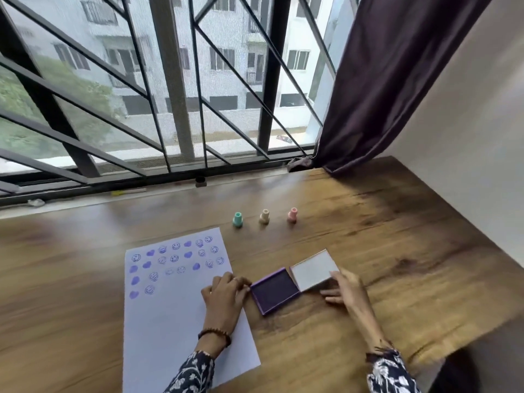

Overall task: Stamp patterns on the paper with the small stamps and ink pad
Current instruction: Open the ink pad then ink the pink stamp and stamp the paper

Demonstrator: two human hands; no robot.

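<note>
With stamps (264,216) parked, the left hand (224,293) steadies the ink pad (274,290) while the right hand (344,287) pinches its lid (313,269), probably to close it.

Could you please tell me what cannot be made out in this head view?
- Stamp faces of the three small stamps: they stand face down.
- Paper, lower corner: cut off by the bottom edge.
- Lid, near corner: covered by the right hand.

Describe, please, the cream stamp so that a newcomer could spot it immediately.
On the wooden table, beyond the stamped paper, three small stamps stand in a row near the window. The cream stamp is the middle one, between the teal stamp and the pink stamp.
</note>
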